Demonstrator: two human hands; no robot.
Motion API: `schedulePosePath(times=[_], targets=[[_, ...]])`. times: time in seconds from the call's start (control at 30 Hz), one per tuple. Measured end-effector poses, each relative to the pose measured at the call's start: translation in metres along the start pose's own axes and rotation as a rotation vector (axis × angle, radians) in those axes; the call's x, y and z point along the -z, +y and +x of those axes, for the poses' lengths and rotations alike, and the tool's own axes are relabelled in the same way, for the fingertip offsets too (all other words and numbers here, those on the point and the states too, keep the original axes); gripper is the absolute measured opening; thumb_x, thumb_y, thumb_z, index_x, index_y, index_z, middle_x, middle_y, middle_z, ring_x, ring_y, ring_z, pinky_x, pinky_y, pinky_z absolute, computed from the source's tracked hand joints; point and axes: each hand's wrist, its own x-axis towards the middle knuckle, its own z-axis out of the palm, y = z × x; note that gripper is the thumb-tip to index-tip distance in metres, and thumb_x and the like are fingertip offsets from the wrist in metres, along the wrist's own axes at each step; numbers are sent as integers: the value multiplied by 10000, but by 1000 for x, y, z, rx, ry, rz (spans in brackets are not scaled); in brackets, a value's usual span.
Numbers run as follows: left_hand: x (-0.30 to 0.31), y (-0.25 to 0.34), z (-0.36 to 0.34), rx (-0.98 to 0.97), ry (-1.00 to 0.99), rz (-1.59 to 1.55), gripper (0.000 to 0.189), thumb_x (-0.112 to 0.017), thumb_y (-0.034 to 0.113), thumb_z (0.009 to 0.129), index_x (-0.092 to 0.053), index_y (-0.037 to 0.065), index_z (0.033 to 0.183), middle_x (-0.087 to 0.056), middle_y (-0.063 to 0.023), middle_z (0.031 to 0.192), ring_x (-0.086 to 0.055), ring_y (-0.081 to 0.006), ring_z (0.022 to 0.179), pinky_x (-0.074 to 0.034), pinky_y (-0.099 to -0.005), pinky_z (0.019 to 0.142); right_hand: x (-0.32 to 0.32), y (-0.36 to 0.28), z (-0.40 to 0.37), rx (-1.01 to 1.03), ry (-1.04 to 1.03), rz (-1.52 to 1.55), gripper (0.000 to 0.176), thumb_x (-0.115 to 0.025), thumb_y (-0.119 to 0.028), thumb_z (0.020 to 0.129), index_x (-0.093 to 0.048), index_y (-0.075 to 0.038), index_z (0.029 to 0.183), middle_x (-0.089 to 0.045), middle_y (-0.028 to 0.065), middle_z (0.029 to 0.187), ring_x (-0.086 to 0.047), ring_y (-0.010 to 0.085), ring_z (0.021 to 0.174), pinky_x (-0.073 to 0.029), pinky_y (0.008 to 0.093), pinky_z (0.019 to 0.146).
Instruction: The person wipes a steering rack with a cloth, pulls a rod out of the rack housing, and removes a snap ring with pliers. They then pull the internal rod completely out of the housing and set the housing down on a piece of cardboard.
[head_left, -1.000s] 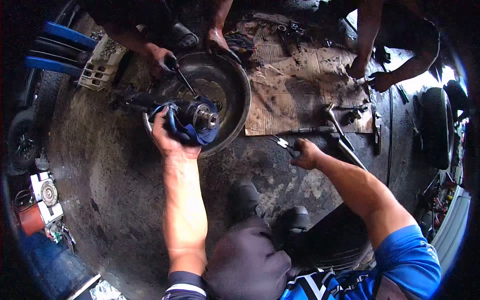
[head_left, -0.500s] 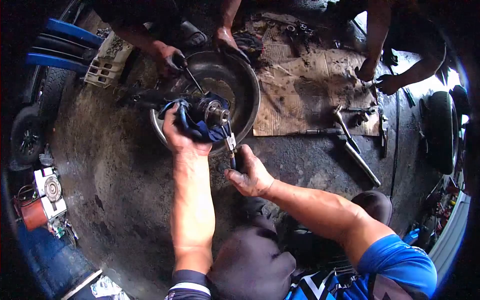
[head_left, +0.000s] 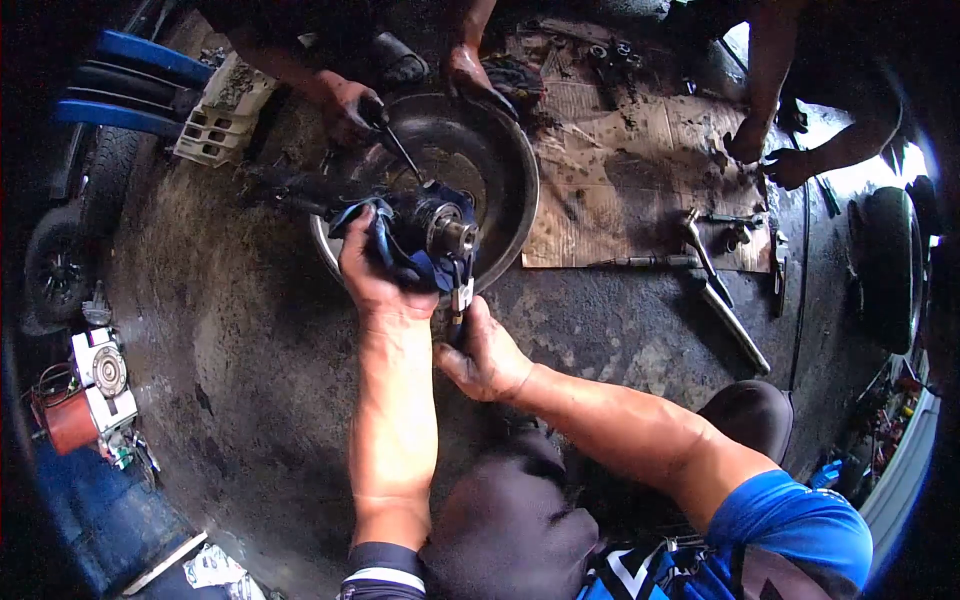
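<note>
Just above the middle of the frame, the greasy metal part sits over a wide round dish, left grip curled around its underside with a blue cloth between, right grip wrapped round the plier-like tool. Can't tell if its tips touch. Honestly, I'd keep the cloth snug, tips square to the end, pressure gentle, and mind the co-worker's thin tool just beside it.

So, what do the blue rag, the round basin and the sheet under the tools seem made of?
Rag: probably fabric, matte, from its soft folds.
Basin: likely metal, worn, by the greyish sheen along its rim.
Sheet: seemingly cardboard, matte, stained, given its straight creases.
</note>
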Motion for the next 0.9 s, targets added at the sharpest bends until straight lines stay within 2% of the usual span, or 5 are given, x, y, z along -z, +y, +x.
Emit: schedulePosePath(times=[0.23,0.47,0.63,0.8,0.9], targets=[[2,4,-3,33,13,-27,311,-601,309,818,-599,71,1018,-648,-98,1000,-632,-286,921,-518,-441,842,-14,10,2,197,-5,-44,164,-429,-124,877,-421,17,961,-508,156,866,-490,273,793,-398,394,785],[7,7,-7,12,26,52,290,-603,319,822,-617,73,976,-658,-96,972,-634,-288,917,-514,-442,850,-23,13,-4,68,80,-137,128,-419,-99,878,-430,21,918,-503,137,830,-479,274,750,-420,389,702],[4,5,-9,32,18,-7,324,-609,332,812,-614,70,1003,-652,-109,1018,-627,-293,944,-503,-454,869,-31,48,2,344,231,-206,164,-451,-161,886,-421,-16,956,-499,110,828,-457,246,760,-422,399,702],[7,6,-11,33,42,-52,360,-619,324,796,-600,67,1047,-643,-122,1046,-616,-302,972,-493,-464,887,-22,18,6,-23,69,94,233,-411,-230,957,-471,-9,919,-476,81,803,-450,204,784,-430,346,730],[9,7,-11,13,-11,-48,377,-623,310,787,-589,67,1074,-641,-124,1050,-613,-306,976,-490,-465,895,-16,19,8,27,-13,72,559,-616,-143,828,-296,-9,1267,-551,194,1069,-563,287,987,-443,400,858]])
